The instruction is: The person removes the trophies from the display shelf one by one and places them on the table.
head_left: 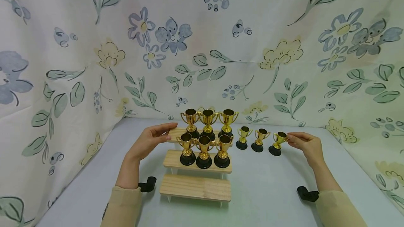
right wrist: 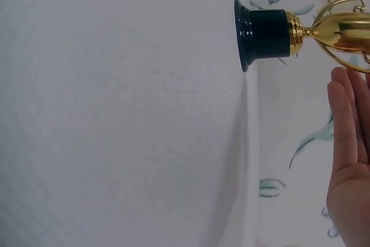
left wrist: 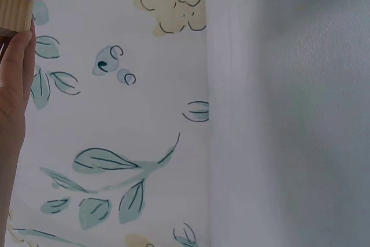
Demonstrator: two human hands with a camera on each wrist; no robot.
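- A cloth (head_left: 202, 80) printed with blue and yellow flowers and green leaves is hanging behind the white surface (head_left: 268, 188).
- 1 stand (head_left: 195, 186) is resting on the surface, its 3 wooden shelves stepping upward toward the back.
- 2 beige sleeves (head_left: 123, 204) are covering the forearms; a dark mark is showing along the left sleeve's edge, too small to read.
- The left hand (head_left: 147, 141) is gripping the left end of the top shelf (head_left: 174, 135), thumb and fingers pinching the wood.
- The right hand (head_left: 307, 146) is reaching to the rightmost trophy (head_left: 278, 143); its fingers are touching the right handle, but whether they are pinching it I cannot tell.
- 9 gold trophies with black bases are standing upright: 3 on the top shelf, 3 on the middle shelf (head_left: 170, 159), and 3 in a row on the surface, right of the stand. Their cups are facing upward, the insides looking too dark to read.
- 2 black devices (head_left: 147, 184) are sitting at the wrists, 1 on each.
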